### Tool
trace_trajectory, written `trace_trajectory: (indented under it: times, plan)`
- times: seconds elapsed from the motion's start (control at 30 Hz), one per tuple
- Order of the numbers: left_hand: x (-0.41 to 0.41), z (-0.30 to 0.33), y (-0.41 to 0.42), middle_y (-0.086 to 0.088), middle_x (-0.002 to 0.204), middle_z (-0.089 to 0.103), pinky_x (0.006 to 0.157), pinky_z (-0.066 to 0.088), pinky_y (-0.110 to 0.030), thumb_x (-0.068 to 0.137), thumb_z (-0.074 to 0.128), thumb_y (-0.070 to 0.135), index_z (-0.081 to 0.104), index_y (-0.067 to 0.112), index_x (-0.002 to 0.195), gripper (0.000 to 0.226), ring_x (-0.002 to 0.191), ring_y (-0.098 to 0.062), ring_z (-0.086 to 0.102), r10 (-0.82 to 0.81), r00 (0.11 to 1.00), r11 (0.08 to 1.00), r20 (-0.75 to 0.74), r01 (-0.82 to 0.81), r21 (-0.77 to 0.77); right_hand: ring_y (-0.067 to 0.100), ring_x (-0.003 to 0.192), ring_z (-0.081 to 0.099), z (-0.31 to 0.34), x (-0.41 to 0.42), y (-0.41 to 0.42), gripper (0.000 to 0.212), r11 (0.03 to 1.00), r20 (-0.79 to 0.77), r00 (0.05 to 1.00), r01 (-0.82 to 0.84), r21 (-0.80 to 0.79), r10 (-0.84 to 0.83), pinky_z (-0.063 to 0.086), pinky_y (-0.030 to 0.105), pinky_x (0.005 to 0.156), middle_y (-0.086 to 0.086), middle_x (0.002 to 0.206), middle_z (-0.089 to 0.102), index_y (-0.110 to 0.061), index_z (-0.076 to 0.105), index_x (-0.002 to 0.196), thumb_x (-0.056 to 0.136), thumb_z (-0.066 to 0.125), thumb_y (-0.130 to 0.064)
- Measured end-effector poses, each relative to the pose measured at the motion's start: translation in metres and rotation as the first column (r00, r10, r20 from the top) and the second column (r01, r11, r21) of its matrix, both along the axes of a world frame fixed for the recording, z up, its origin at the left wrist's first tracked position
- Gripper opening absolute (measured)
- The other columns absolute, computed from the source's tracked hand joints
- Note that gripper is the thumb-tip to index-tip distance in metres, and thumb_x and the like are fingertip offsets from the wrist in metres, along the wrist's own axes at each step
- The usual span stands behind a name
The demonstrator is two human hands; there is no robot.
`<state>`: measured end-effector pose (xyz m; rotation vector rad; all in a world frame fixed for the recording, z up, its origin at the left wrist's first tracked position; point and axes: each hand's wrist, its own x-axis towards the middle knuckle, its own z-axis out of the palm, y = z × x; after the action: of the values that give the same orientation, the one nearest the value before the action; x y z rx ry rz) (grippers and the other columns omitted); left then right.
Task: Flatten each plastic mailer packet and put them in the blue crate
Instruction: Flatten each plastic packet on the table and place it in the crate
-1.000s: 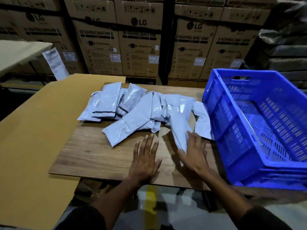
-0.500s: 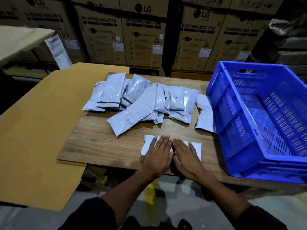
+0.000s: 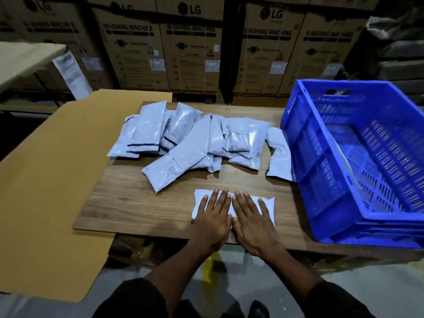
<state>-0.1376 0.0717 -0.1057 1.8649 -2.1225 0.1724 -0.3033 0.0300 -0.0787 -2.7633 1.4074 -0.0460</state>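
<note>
I've got both palms flat, left hand (image 3: 212,216) and right hand (image 3: 253,220), pressing the mailer packet (image 3: 268,204) at the tabletop's near edge. It looks light, soft, slippery; I'd pinch a short edge toward the blue crate (image 3: 296,138).

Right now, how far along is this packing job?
Barely started. The blue crate looks empty, so nothing appears packed. Both the left hand and right hand press flat on one mailer near the table's front edge. The pile of mailers behind it is left.
</note>
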Motion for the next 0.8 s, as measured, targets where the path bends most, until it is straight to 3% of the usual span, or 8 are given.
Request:
trace_trajectory:
  times: [0.3, 0.47, 0.6, 0.7, 0.8]
  plan:
    - [0.005, 0.000, 0.000, -0.010, 0.163, 0.030, 0.119, 0.028, -0.051, 0.106, 0.031, 0.034, 0.042, 0.007, 0.152, 0.054, 0.153, -0.029, 0.021, -0.046, 0.999, 0.999, 0.014, 0.047, -0.016, 0.017, 0.153, 0.011, 0.001, 0.000, -0.001, 0.060, 0.999, -0.019, 1.000, -0.002, 0.035, 0.003, 0.013, 0.052, 0.118, 0.001, 0.165, 0.017, -0.017, 0.023, 0.158, 0.103, 0.022, -0.042]
    - [0.012, 0.005, -0.007, -0.011, 0.151, 0.050, 0.114, 0.031, -0.050, 0.104, 0.034, 0.035, 0.057, 0.006, 0.141, 0.051, 0.144, -0.029, 0.040, -0.006, 1.000, 0.999, 0.004, 0.007, -0.039, 0.021, 0.151, 0.019, 0.004, 0.003, -0.006, 0.064, 0.998, -0.060, 0.998, -0.023, 0.066, 0.027, 0.010, 0.052, 0.117, 0.003, 0.163, 0.023, -0.013, 0.035, 0.153, 0.097, 0.024, -0.041]
    - [0.022, 0.002, -0.012, -0.013, 0.142, 0.058, 0.111, 0.038, -0.054, 0.107, 0.030, 0.032, 0.062, 0.005, 0.134, 0.050, 0.135, -0.034, 0.051, 0.057, 0.998, 0.998, -0.027, -0.057, -0.031, 0.020, 0.153, 0.005, 0.017, 0.026, -0.012, 0.081, 0.989, 0.015, 0.997, -0.073, 0.131, 0.072, -0.004, 0.054, 0.117, 0.000, 0.166, 0.013, -0.016, 0.022, 0.158, 0.083, 0.010, -0.046]
    - [0.027, -0.004, -0.007, -0.015, 0.141, 0.058, 0.106, 0.043, -0.053, 0.109, 0.029, 0.031, 0.061, 0.003, 0.133, 0.049, 0.131, -0.036, 0.053, 0.033, 0.996, 0.996, -0.080, -0.039, -0.083, 0.018, 0.153, 0.008, 0.021, 0.041, -0.009, 0.083, 0.985, 0.057, 0.997, -0.063, 0.159, 0.055, -0.001, 0.056, 0.119, -0.004, 0.165, 0.017, -0.019, 0.021, 0.158, 0.084, -0.001, -0.048]
    - [0.029, -0.009, -0.003, -0.017, 0.142, 0.056, 0.106, 0.043, -0.053, 0.107, 0.038, 0.026, 0.059, 0.000, 0.135, 0.044, 0.132, -0.038, 0.051, 0.014, 0.995, 0.993, -0.100, -0.026, -0.119, 0.019, 0.152, 0.012, 0.014, 0.040, -0.006, 0.077, 0.987, 0.045, 0.997, -0.061, 0.146, 0.055, 0.003, 0.057, 0.119, -0.006, 0.164, 0.021, -0.020, 0.023, 0.158, 0.089, 0.002, -0.047]
